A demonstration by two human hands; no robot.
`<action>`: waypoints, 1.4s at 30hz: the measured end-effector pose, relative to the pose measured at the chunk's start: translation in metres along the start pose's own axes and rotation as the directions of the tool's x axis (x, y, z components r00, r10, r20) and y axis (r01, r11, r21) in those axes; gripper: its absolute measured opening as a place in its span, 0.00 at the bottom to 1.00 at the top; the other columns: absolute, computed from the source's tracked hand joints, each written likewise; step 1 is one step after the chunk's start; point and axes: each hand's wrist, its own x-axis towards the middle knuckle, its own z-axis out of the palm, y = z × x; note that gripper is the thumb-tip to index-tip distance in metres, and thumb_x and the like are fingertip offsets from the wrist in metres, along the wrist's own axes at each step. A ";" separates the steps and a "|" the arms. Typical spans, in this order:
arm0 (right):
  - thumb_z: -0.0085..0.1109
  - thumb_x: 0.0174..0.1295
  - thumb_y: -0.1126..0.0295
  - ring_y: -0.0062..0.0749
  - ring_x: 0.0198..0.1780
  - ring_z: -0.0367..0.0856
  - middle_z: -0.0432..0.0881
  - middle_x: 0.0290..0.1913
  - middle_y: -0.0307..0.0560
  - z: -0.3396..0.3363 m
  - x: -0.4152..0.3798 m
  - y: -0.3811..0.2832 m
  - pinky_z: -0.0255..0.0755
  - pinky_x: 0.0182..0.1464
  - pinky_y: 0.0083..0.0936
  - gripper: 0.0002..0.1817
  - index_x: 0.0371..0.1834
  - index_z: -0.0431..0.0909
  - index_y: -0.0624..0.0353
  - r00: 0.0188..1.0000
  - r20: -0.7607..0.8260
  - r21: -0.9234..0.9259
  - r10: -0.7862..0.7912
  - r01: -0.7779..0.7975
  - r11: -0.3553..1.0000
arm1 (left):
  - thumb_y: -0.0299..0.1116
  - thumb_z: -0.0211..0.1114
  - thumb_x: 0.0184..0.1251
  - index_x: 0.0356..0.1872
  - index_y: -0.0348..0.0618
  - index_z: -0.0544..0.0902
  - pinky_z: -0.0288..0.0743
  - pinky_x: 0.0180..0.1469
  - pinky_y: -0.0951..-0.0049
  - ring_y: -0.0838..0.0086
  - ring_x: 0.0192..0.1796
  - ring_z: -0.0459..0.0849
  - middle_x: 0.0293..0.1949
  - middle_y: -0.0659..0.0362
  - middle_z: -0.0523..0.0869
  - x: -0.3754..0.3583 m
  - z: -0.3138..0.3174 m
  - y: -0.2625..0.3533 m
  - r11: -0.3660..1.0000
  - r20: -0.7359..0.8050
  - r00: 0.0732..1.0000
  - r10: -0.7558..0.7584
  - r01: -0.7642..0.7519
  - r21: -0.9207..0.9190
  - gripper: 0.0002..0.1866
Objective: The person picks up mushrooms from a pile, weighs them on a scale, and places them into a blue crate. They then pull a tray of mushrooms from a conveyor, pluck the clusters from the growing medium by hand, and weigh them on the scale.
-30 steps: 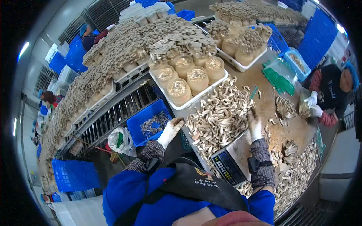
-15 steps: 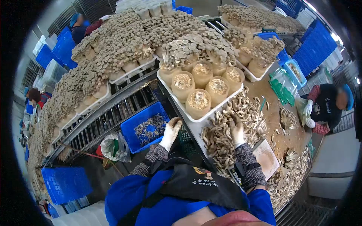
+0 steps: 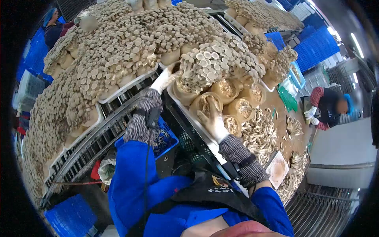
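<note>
My left hand, in a white glove with soiled fingertips, reaches to the left edge of a grey-brown mushroom cluster. Its fingers are stretched out beside the caps, partly against the dark gap behind. My right hand, also gloved, lies with thumb and fingers apart over the mouth of a cultivation bottle. That bottle has no caps on it and shows a crumbly top. Similar bare-topped bottles stand around it in a white tray, with the mushroom-bearing ones behind.
Loose mushrooms are heaped on the table right of the tray, near a white-rimmed square pan. Full trays of mushrooms line the roller conveyor at left. A blue crate sits below. A co-worker stands at right.
Both hands have moved up and forward: the left from above the blue crate to the mushroom cluster, the right from the loose mushrooms to a bottle. My view has shifted closer to the tray.
</note>
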 end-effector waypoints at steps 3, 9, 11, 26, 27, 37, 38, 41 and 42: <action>0.67 0.60 0.55 0.60 0.70 0.64 0.65 0.68 0.72 0.036 0.041 0.003 0.59 0.72 0.40 0.41 0.69 0.61 0.70 0.976 -0.218 -0.090 0.023 -0.043 0.995 | 0.40 0.68 0.67 0.66 0.31 0.69 0.66 0.67 0.69 0.69 0.62 0.75 0.60 0.51 0.79 0.053 -0.018 -0.049 0.993 0.189 0.980 0.055 -0.035 -0.109 0.32; 0.63 0.63 0.50 0.60 0.67 0.66 0.61 0.69 0.75 0.041 0.078 -0.004 0.60 0.70 0.43 0.47 0.72 0.53 0.75 0.966 -0.086 0.065 0.245 -0.239 0.969 | 0.37 0.72 0.61 0.75 0.37 0.56 0.50 0.76 0.68 0.69 0.75 0.60 0.74 0.56 0.62 0.044 -0.003 -0.048 0.568 0.402 0.893 0.204 0.226 -0.791 0.45; 0.64 0.59 0.57 0.66 0.64 0.66 0.61 0.66 0.79 0.047 0.082 -0.003 0.60 0.68 0.48 0.40 0.71 0.62 0.66 0.956 -0.175 0.278 0.236 -0.182 0.943 | 0.37 0.74 0.59 0.76 0.38 0.55 0.49 0.76 0.68 0.69 0.75 0.60 0.74 0.56 0.62 0.054 0.005 -0.088 0.607 0.404 0.906 0.131 0.249 -0.754 0.48; 0.62 0.48 0.78 0.60 0.62 0.69 0.72 0.60 0.67 0.069 0.075 0.006 0.63 0.66 0.45 0.27 0.57 0.78 0.58 0.927 -0.243 -0.471 -0.286 0.145 0.870 | 0.28 0.85 0.31 0.76 0.45 0.56 0.57 0.74 0.66 0.71 0.71 0.65 0.70 0.61 0.68 0.049 0.007 -0.093 0.749 0.322 0.931 0.169 0.091 -0.656 0.64; 0.62 0.48 0.78 0.60 0.62 0.69 0.72 0.60 0.67 0.069 0.076 0.006 0.63 0.66 0.45 0.27 0.57 0.78 0.58 0.928 -0.248 -0.469 -0.279 0.137 0.872 | 0.27 0.85 0.30 0.76 0.45 0.55 0.57 0.74 0.66 0.71 0.71 0.65 0.70 0.62 0.68 0.044 0.005 -0.091 0.759 0.327 0.932 0.156 0.099 -0.643 0.65; 0.65 0.61 0.73 0.50 0.59 0.74 0.73 0.57 0.60 0.084 0.069 0.019 0.69 0.62 0.36 0.33 0.66 0.60 0.69 0.918 -0.382 -0.066 -0.111 0.093 0.994 | 0.33 0.88 0.29 0.70 0.43 0.65 0.63 0.71 0.64 0.68 0.67 0.71 0.66 0.57 0.74 0.028 -0.004 -0.090 0.906 0.349 0.935 0.060 0.095 -0.412 0.59; 0.67 0.57 0.70 0.54 0.64 0.68 0.68 0.63 0.63 0.087 0.069 0.026 0.63 0.66 0.40 0.39 0.69 0.57 0.67 0.919 -0.387 -0.028 -0.079 0.073 0.997 | 0.34 0.88 0.29 0.68 0.42 0.67 0.65 0.70 0.65 0.69 0.65 0.74 0.63 0.57 0.76 0.025 -0.010 -0.081 0.978 0.361 0.931 -0.054 0.123 -0.169 0.55; 0.70 0.48 0.70 0.63 0.71 0.58 0.60 0.70 0.68 0.086 0.069 0.022 0.53 0.73 0.47 0.47 0.72 0.54 0.67 0.934 -0.356 -0.070 -0.019 -0.006 0.998 | 0.39 0.87 0.32 0.66 0.43 0.69 0.68 0.67 0.67 0.70 0.62 0.75 0.61 0.59 0.78 0.017 -0.012 -0.078 0.970 0.308 0.949 0.073 0.003 -0.241 0.52; 0.70 0.47 0.71 0.63 0.71 0.57 0.59 0.70 0.68 0.091 0.072 0.029 0.52 0.74 0.47 0.48 0.72 0.53 0.67 0.931 -0.365 -0.060 -0.021 -0.001 0.998 | 0.39 0.87 0.32 0.66 0.43 0.69 0.68 0.67 0.67 0.70 0.62 0.75 0.61 0.59 0.78 0.017 -0.010 -0.088 0.971 0.316 0.946 0.068 0.009 -0.237 0.52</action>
